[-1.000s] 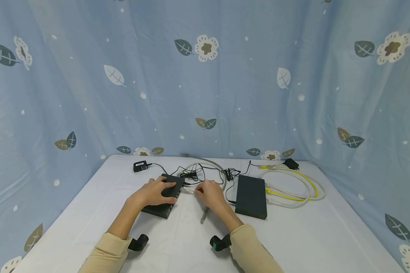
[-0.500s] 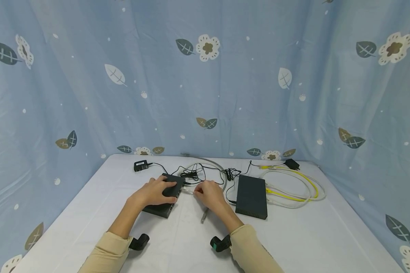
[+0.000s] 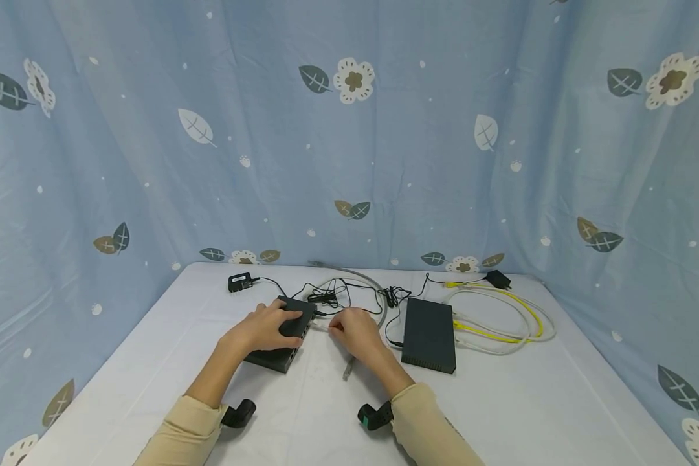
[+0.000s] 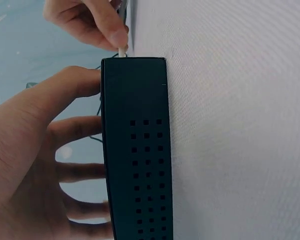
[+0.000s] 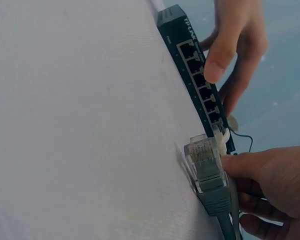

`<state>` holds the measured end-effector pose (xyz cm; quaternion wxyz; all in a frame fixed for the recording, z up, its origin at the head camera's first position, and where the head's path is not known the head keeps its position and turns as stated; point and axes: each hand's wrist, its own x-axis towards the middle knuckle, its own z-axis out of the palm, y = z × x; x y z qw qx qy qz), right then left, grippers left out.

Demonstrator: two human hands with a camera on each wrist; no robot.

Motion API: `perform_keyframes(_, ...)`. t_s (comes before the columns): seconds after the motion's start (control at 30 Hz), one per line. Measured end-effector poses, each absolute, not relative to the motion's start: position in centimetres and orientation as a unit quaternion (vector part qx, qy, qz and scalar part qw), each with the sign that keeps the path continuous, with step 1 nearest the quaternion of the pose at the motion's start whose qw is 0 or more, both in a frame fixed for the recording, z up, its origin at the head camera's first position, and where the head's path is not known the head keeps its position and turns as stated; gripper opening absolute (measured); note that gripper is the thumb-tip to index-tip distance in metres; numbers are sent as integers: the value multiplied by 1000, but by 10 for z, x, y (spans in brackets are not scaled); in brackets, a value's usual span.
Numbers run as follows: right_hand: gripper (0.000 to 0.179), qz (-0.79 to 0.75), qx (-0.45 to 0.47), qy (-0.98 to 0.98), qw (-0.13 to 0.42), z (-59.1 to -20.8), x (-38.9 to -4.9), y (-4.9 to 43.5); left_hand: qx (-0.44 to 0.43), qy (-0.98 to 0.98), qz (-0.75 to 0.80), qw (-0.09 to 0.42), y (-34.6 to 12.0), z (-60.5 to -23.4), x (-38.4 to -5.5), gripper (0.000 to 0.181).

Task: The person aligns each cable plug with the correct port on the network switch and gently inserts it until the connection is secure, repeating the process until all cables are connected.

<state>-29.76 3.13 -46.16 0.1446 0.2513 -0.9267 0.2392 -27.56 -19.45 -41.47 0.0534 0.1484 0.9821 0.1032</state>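
My left hand [image 3: 262, 329] rests on a black network switch [image 3: 272, 358] at the table's left, fingers spread over its top. In the left wrist view, the straight fingers [image 4: 80, 172] touch the vented case. Beside the switch's port side, my right hand [image 3: 356, 330] pinches the end of a white network cable [image 3: 320, 326]. The right wrist view has this white plug [image 5: 220, 142] at the far end of the row of ports; how deep it sits is hidden. In front of it, a loose grey network cable plug [image 5: 205, 165] lies close to my right fingers.
A second black switch [image 3: 428, 336] stands at right, with white and yellow cables [image 3: 537, 317] looped from it. Behind my hands lie bundled black power cords [image 3: 323, 298] and a grey cable [image 3: 375, 285]. Power adapters [image 3: 240, 282] lie near the back edge.
My right hand has edged slightly left, closer to the switch, still pinching the white cable. The left hand stays in place on the switch.
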Motion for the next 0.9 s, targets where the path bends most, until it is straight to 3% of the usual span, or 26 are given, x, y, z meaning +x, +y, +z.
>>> perform_keyframes(0.9, 9, 190, 281, -926, 165, -456, -291, 27, 160, 980, 103, 53, -188, -415, -275, 65)
